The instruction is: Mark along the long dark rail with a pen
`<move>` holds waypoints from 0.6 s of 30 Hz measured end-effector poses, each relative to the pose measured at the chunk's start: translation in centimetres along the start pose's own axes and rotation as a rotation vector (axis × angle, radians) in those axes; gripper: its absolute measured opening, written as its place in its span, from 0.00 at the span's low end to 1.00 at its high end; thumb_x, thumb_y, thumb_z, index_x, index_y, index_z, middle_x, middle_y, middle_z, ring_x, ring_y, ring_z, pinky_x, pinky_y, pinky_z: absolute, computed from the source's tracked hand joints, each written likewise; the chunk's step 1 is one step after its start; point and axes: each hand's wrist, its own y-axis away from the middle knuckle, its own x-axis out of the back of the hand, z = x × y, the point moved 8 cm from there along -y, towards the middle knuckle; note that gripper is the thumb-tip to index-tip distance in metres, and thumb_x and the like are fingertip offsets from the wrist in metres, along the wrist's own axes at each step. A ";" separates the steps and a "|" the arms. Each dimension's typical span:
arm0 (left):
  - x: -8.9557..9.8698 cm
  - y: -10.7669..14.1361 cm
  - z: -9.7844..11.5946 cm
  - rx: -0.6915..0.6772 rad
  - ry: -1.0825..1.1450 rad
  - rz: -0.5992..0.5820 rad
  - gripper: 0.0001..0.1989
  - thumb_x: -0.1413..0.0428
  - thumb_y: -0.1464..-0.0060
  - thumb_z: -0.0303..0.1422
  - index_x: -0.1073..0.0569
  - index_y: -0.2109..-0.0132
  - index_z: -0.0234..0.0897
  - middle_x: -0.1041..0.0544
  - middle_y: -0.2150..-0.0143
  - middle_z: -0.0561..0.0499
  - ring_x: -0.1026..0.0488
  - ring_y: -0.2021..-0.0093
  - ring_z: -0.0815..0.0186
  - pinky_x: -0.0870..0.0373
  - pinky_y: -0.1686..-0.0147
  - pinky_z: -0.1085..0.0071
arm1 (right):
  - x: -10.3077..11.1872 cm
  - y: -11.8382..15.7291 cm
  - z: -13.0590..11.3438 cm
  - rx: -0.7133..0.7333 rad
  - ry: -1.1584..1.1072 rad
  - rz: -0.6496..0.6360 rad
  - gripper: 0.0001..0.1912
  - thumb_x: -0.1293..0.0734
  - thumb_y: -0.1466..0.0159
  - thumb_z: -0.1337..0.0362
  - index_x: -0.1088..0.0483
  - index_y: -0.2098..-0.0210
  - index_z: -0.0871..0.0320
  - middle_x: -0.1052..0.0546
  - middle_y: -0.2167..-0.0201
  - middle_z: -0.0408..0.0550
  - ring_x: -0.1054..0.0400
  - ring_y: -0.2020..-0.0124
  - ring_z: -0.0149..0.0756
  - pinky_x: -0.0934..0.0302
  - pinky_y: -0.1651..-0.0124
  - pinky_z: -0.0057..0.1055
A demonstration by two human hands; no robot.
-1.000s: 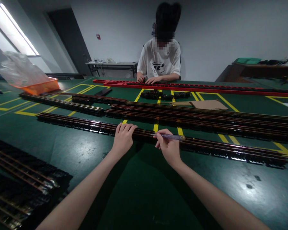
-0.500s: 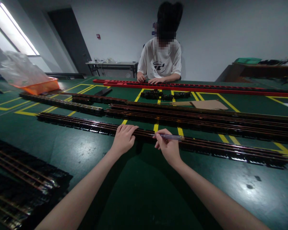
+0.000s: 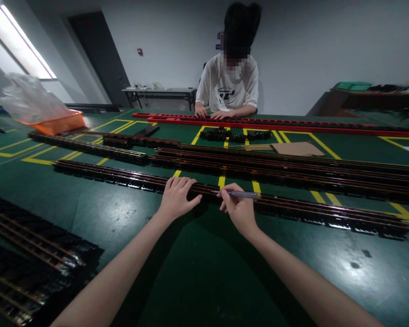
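Observation:
A long bundle of dark strips (image 3: 293, 207) with thin copper-coloured lines crosses the green table in front of me. My left hand (image 3: 178, 196) rests on the near edge of the strips, its thumb spread away from the fingers, holding nothing. Just to the right, my right hand (image 3: 237, 205) is closed round a slim pen-like tool (image 3: 243, 194). The tool lies nearly level, its thin tip pointing left over the strips between my two hands.
More dark strips (image 3: 286, 170) lie beyond, with others at the lower left (image 3: 30, 236). Cardboard (image 3: 298, 149), a red rail (image 3: 293, 126) and an orange basket (image 3: 59, 123) are farther back. A person (image 3: 226, 86) works across the table.
My left thumb has swung out to the right, away from the fingers. My right hand and the tool have stayed almost in place.

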 end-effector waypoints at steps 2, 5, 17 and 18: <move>0.0 0.0 0.0 -0.005 -0.008 0.005 0.19 0.48 0.43 0.44 0.29 0.50 0.37 0.25 0.52 0.45 0.32 0.51 0.55 0.42 0.45 0.55 | 0.0 0.0 0.0 0.001 0.004 -0.005 0.09 0.37 0.36 0.59 0.34 0.70 0.57 0.26 0.75 0.43 0.33 0.82 0.26 0.38 0.83 0.22; 0.0 0.0 0.0 -0.011 -0.019 0.012 0.18 0.47 0.43 0.44 0.29 0.51 0.37 0.25 0.53 0.45 0.31 0.51 0.55 0.42 0.45 0.55 | 0.0 0.0 -0.1 -0.001 0.004 -0.006 0.09 0.37 0.36 0.58 0.34 0.70 0.57 0.26 0.75 0.43 0.33 0.82 0.27 0.38 0.83 0.23; -0.1 0.0 0.3 0.005 -0.060 0.044 0.17 0.48 0.42 0.41 0.29 0.51 0.36 0.24 0.52 0.44 0.31 0.49 0.55 0.45 0.42 0.54 | 0.1 0.0 0.1 -0.025 -0.011 0.029 0.09 0.37 0.37 0.58 0.34 0.70 0.57 0.26 0.75 0.43 0.34 0.84 0.27 0.39 0.83 0.23; -0.1 0.1 0.3 0.005 -0.059 0.046 0.17 0.48 0.42 0.40 0.30 0.50 0.36 0.25 0.52 0.44 0.31 0.49 0.55 0.45 0.41 0.54 | 0.1 0.0 0.0 -0.024 -0.008 0.027 0.09 0.37 0.37 0.58 0.34 0.70 0.57 0.26 0.75 0.43 0.33 0.83 0.27 0.39 0.83 0.23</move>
